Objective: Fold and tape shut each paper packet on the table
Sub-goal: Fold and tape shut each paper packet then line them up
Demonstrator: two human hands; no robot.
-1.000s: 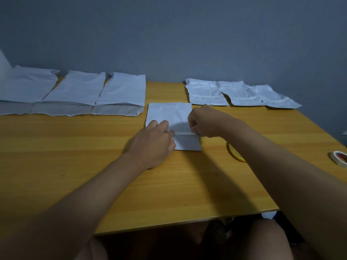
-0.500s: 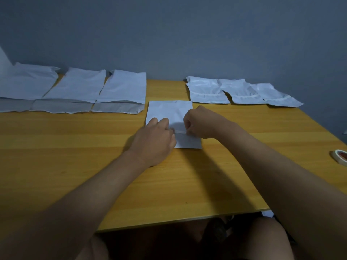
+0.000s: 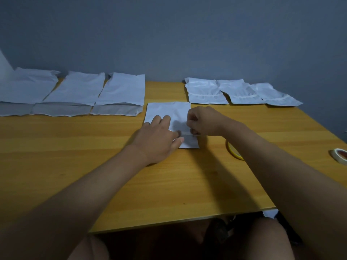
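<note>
A white paper packet (image 3: 167, 111) lies flat at the table's middle, its near end folded up. My left hand (image 3: 157, 138) rests on its left part with straight fingers, thumb at the fold. A pale tape strip (image 3: 185, 133) runs along the fold between my hands. My right hand (image 3: 203, 121) has curled fingers and pinches the strip's right end at the packet's right edge. Three unfolded packets (image 3: 120, 91) lie in a row at the back left. Three crumpled folded packets (image 3: 206, 91) lie at the back right.
A yellow tape roll (image 3: 233, 151) lies just right of the packet, partly hidden behind my right forearm. A second tape roll (image 3: 340, 155) sits at the table's right edge. The wooden table (image 3: 75, 156) ends at a grey wall behind.
My right hand slid left along the fold, then back right to the packet's edge, uncovering the yellow roll. My left hand stayed on the packet.
</note>
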